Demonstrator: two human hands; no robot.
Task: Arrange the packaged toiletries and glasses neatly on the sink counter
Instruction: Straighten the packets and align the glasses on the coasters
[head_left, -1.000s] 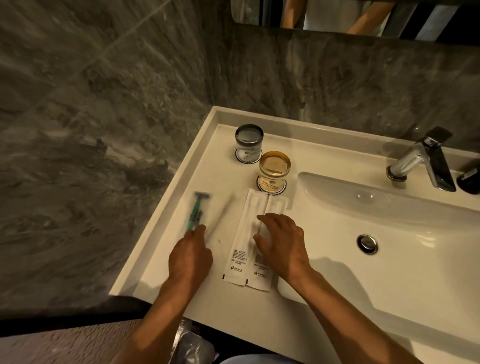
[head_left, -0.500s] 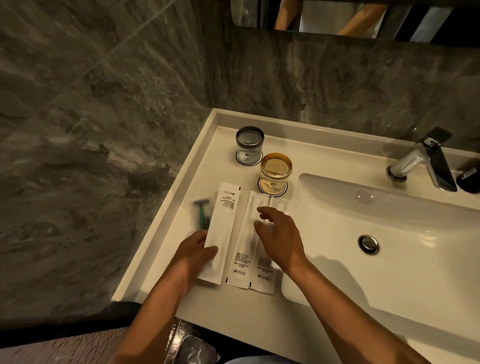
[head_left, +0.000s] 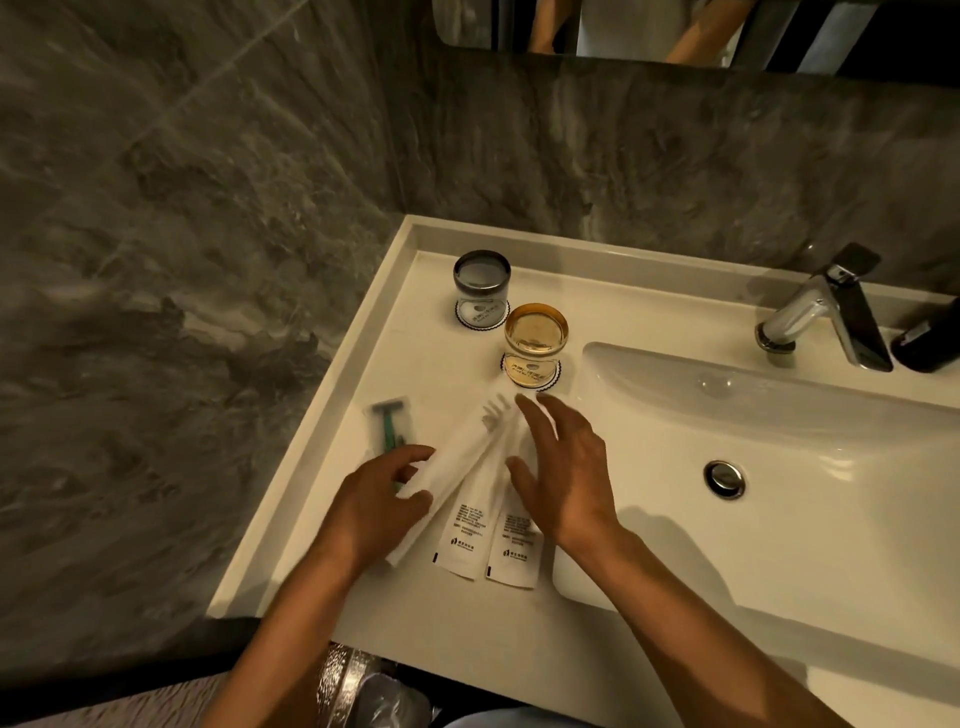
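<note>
Left hand (head_left: 382, 501) pinches a blurred white packet (head_left: 457, 462), slanting it toward one o'clock across two more packets (head_left: 491, 525) that lie side by side on the counter (head_left: 332, 519). Right hand (head_left: 563, 480) hovers with fingers spread over their far ends, gripping nothing, though contact is hard to judge. At ten o'clock from the left hand lies a green razor (head_left: 390, 428). Up at twelve, the grey glass (head_left: 481, 288) and amber glass (head_left: 535, 345) stand on coasters beside the basin (head_left: 779, 467).
</note>
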